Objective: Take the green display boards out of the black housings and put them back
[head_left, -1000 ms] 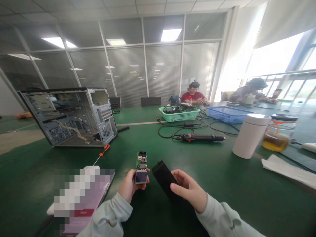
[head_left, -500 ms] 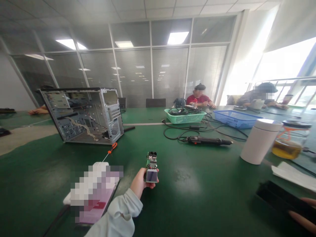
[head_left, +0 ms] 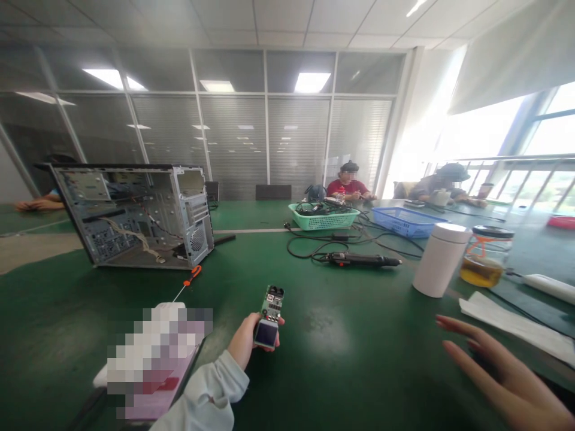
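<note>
My left hand (head_left: 247, 338) is wrapped round a small green circuit board (head_left: 273, 302) that has a dark square screen at its near end and two black round parts at its far end. It holds the board above the green table (head_left: 341, 371). At the lower right, my right hand (head_left: 498, 371) has its fingers spread, with nothing between them. A dark object (head_left: 554, 389) shows partly behind that hand. An orange-handled screwdriver (head_left: 193, 275) lies to the left, beyond a white object and a pink one, both blurred.
An open computer case (head_left: 197, 239) stands at the left. Farther back are a green basket (head_left: 326, 222) of cables and a blue basket (head_left: 406, 222). A black power screwdriver (head_left: 363, 260), a white cup (head_left: 440, 260) and a jar (head_left: 485, 257) stand or lie right. Two people sit behind.
My right hand has let go of the black object and moved left into view with its fingers spread. My left hand and the board have shifted slightly left and down; the view has turned right.
</note>
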A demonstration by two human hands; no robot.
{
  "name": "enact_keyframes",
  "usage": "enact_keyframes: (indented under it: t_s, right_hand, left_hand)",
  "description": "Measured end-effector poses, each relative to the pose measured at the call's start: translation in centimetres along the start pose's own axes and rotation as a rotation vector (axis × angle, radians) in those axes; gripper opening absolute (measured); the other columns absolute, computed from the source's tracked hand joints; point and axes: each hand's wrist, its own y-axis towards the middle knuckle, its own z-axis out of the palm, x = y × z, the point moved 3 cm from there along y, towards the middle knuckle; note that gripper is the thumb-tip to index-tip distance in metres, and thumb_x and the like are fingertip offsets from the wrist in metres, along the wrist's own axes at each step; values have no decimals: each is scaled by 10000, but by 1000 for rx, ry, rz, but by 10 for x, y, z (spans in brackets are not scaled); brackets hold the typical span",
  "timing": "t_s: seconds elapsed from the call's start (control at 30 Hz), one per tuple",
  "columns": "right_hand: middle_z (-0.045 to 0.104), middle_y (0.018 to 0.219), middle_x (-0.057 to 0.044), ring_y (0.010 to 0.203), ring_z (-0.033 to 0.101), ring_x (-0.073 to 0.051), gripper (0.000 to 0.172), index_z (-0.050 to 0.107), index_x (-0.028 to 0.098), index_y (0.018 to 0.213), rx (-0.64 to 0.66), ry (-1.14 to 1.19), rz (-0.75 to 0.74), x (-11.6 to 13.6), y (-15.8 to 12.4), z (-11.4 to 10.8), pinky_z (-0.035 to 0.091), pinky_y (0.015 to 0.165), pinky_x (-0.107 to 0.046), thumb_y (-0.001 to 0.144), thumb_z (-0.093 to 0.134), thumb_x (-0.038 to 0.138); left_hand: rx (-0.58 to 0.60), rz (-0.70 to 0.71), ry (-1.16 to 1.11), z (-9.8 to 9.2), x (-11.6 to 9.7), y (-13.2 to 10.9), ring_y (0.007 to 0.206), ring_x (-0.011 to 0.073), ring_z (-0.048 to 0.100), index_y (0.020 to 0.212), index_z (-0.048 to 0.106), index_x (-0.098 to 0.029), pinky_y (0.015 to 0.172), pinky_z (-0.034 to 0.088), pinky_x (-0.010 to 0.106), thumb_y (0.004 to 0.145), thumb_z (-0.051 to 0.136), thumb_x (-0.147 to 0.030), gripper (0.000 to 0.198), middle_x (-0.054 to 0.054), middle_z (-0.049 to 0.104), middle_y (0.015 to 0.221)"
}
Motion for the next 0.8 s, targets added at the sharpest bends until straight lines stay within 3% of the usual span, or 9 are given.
enact_keyframes:
  t_s: [0.07,0.13,0.2,0.27,0.33,0.47,0.53,0.67,0.8]
  right_hand:
    - [576,969,-91,899,545,-292,471,524,236,1075,89,188,-22,46,3,44,470,752,-387,755,506,580]
    - [586,796,-86,642,573,-204,508,527,164,1037,292,333,-38,92,4,90,470,539,-290,804,433,605]
    - [570,715,-62,506,541,-148,614,504,132,1034,401,433,-21,126,6,127,397,417,-219,781,384,679]
    - [541,642,-21,399,496,-113,743,469,133,1078,519,470,63,141,7,157,311,339,-174,711,347,767]
    - [487,539,23,341,454,-98,825,467,128,1068,586,467,139,141,7,178,254,299,-148,637,344,821]
    - [457,434,24,291,402,-81,808,488,101,866,731,528,237,119,4,202,234,279,-135,592,336,846]
    - [465,423,17,296,418,-86,757,459,114,820,735,605,291,109,3,205,245,287,-133,589,377,831]
    - [524,543,2,370,493,-97,612,413,145,900,719,798,456,99,1,201,300,330,-126,646,486,697]
    - [535,760,4,466,541,-91,538,363,216,1026,772,969,514,102,-3,199,360,373,-124,632,588,506]
  left_hand:
    - [85,-2,-12,7,-1,-4,416,134,488,731,651,-70,460,333,234,763,341,-383,442,51,565,438]
    - [186,-50,-10,14,-1,-10,376,128,451,701,654,-64,448,317,235,766,299,-422,508,45,521,394]
    - [284,-152,39,20,1,-16,343,123,410,656,652,-58,432,297,239,768,278,-441,547,40,481,361]
    - [345,-250,116,23,5,-20,331,127,402,631,646,-63,419,280,241,778,261,-439,558,43,478,354]
    - [362,-309,177,24,8,-21,341,133,426,658,647,-65,419,284,240,794,254,-420,546,45,500,367]
    - [357,-337,170,22,13,-17,381,141,495,672,621,-79,438,327,235,811,254,-473,556,64,567,428]
    - [333,-336,113,20,14,-13,398,149,522,701,598,-95,437,341,230,794,263,-544,568,74,591,450]
    - [168,-312,-41,15,11,-5,414,131,543,880,541,-111,437,365,207,781,301,-574,530,53,608,509]
    - [29,-277,-86,13,8,-3,433,113,558,902,523,-114,422,380,199,801,333,-521,460,40,607,618]
